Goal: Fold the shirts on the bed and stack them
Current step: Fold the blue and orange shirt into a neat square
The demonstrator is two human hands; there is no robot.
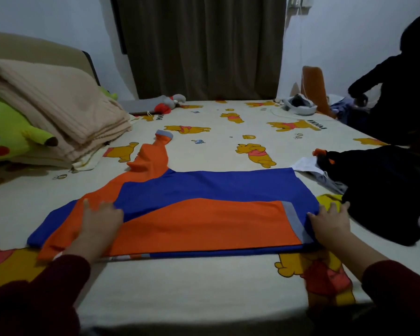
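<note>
Orange-and-blue shirt lies spread sideways across the near half of the bed, one orange sleeve folded over its body along the near edge, the other sleeve trailing toward the far left. We have the left hand flat on the shirt's collar end with fingers straight, and the right hand flat on the hem end by the grey cuff, fingers spread, neither gripping any cloth. Dark clothes pile sits at the right edge, folded beige blanket and green plush at the left edge.
</note>
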